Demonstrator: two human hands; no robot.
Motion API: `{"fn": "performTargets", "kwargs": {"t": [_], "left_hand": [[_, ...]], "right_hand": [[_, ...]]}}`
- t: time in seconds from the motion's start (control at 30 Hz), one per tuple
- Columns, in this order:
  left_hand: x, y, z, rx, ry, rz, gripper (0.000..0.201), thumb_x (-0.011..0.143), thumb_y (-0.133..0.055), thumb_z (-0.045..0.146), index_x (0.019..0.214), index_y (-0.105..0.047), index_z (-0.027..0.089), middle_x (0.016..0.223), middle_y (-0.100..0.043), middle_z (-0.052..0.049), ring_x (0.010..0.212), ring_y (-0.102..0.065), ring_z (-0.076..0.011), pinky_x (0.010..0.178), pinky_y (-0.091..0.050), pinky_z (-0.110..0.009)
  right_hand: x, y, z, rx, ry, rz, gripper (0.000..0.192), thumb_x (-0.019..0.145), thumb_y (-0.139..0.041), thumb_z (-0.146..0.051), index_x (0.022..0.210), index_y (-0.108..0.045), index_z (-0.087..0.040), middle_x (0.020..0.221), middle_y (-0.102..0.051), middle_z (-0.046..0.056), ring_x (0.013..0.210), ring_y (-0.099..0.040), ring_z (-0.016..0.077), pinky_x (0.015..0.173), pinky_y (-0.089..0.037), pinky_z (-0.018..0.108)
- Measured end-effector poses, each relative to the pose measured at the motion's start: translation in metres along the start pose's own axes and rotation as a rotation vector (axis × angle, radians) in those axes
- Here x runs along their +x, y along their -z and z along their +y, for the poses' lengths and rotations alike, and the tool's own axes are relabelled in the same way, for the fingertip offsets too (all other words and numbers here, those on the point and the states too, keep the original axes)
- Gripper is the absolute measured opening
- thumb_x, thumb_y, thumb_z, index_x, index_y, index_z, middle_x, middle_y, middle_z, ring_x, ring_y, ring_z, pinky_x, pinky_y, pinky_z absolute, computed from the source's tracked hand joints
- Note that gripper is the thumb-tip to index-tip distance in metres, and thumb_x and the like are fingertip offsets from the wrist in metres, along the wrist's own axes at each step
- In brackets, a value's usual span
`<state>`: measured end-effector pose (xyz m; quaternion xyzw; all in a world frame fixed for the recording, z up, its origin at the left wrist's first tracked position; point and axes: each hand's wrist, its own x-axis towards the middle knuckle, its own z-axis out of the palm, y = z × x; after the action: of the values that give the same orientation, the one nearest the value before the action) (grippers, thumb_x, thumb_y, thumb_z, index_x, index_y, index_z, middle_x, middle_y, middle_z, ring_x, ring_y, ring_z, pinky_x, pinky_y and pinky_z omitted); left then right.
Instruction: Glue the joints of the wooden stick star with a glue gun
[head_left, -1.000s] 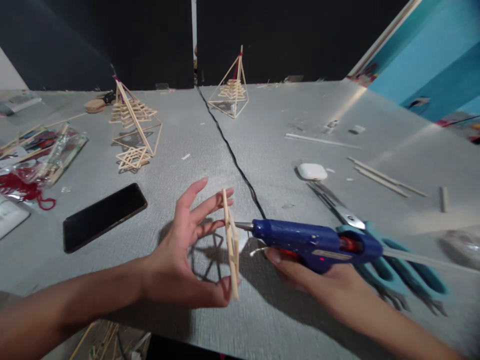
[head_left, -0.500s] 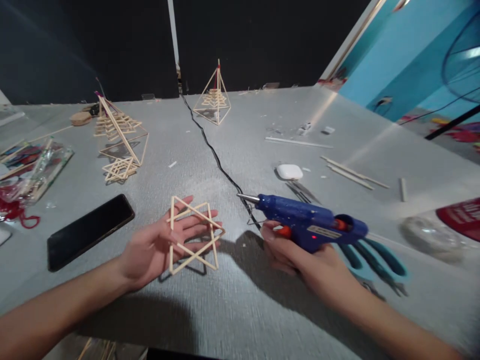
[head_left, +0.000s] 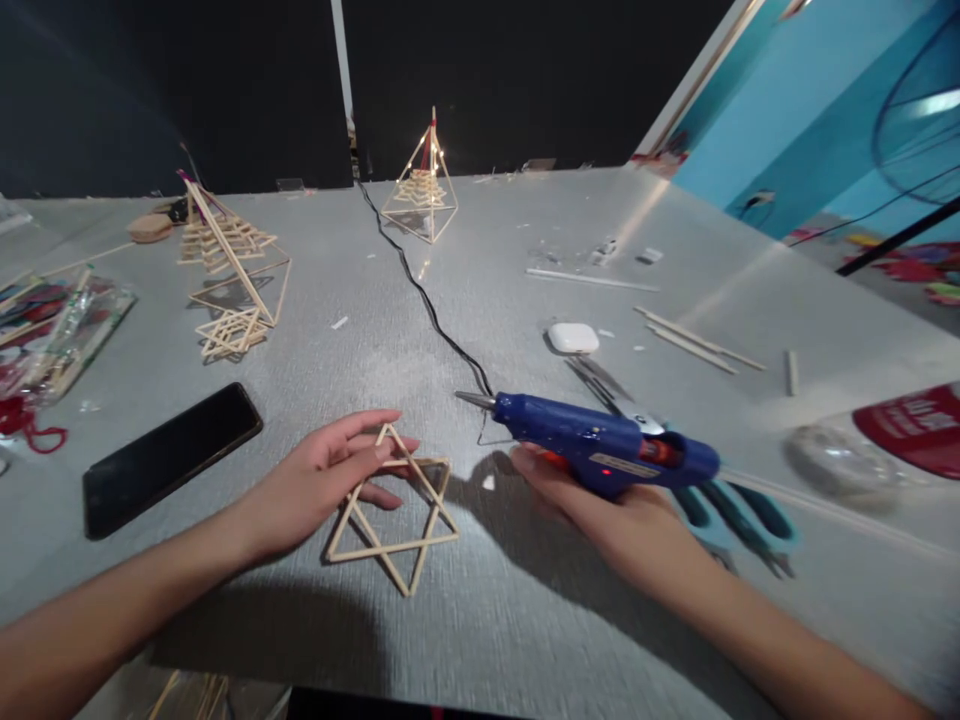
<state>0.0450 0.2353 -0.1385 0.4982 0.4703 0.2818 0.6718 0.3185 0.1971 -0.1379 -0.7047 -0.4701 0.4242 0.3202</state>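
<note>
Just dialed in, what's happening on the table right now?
A person's left hand rests its fingers on a stick star lying flat on the grey table. The right hand grips a blue glue gun, nozzle pointing toward the star but apart from it. Scissors lie behind the gun.

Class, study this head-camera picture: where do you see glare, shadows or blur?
Head view: glare streaks the table at upper right; the left hand and stick star cast shadows towards the camera; the glue gun stays fairly sharp, while the right edge blurs.
</note>
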Motion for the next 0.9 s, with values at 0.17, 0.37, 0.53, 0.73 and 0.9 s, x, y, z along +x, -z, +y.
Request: {"fn": "performTargets", "kwargs": {"t": [0.17, 0.37, 0.53, 0.73, 0.9], "left_hand": [[-0.009, 0.008, 0.009, 0.362, 0.02, 0.023, 0.072, 0.097, -0.078, 0.054, 0.157, -0.055, 0.022, 0.116, -0.081, -0.009, 0.079, -0.071, -0.0167, 0.072, -0.057, -0.03], [-0.008, 0.026, 0.019, 0.312, 0.213, -0.128, 0.077, 0.093, -0.083, 0.057, 0.154, -0.059, 0.017, 0.087, -0.081, -0.005, 0.06, -0.063, -0.0134, 0.053, -0.053, -0.022], [-0.004, 0.035, 0.02, -0.085, 0.235, -0.125, 0.068, 0.083, -0.098, 0.038, 0.14, -0.071, 0.014, 0.09, -0.082, -0.007, 0.059, -0.07, -0.0116, 0.053, -0.058, -0.018], [-0.006, 0.017, 0.02, -0.356, 0.196, -0.106, 0.052, 0.078, -0.102, 0.028, 0.123, -0.081, 0.014, 0.087, -0.081, -0.005, 0.074, -0.082, -0.0164, 0.064, -0.067, -0.018], [-0.006, 0.009, 0.017, -0.425, 0.195, -0.081, 0.028, 0.095, -0.086, 0.025, 0.12, -0.083, 0.012, 0.089, -0.083, -0.009, 0.076, -0.083, -0.0181, 0.064, -0.069, -0.02]], "right_hand": [[0.009, -0.002, 0.012, 0.038, 0.032, -0.024, 0.046, 0.078, -0.08, -0.072, 0.093, -0.083, -0.028, 0.096, -0.083, 0.009, 0.105, -0.079, 0.0359, 0.106, -0.06, 0.055], [0.026, 0.001, 0.04, 0.027, 0.048, -0.018, 0.044, 0.076, -0.084, -0.07, 0.083, -0.078, -0.027, 0.069, -0.07, 0.004, 0.078, -0.073, 0.0296, 0.072, -0.062, 0.043], [0.027, -0.004, 0.043, 0.142, 0.046, 0.031, 0.048, 0.071, -0.088, -0.069, 0.073, -0.068, -0.026, 0.059, -0.055, 0.001, 0.059, -0.055, 0.0205, 0.056, -0.048, 0.037], [0.025, -0.01, 0.016, 0.49, 0.165, -0.227, 0.052, 0.08, -0.087, -0.066, 0.075, -0.055, -0.026, 0.056, -0.037, -0.008, 0.049, -0.034, 0.0108, 0.047, -0.029, 0.028], [0.028, -0.011, 0.018, 0.48, 0.192, -0.226, 0.047, 0.086, -0.086, -0.064, 0.083, -0.06, -0.025, 0.055, -0.033, -0.009, 0.048, -0.034, 0.0102, 0.046, -0.025, 0.027]]}}
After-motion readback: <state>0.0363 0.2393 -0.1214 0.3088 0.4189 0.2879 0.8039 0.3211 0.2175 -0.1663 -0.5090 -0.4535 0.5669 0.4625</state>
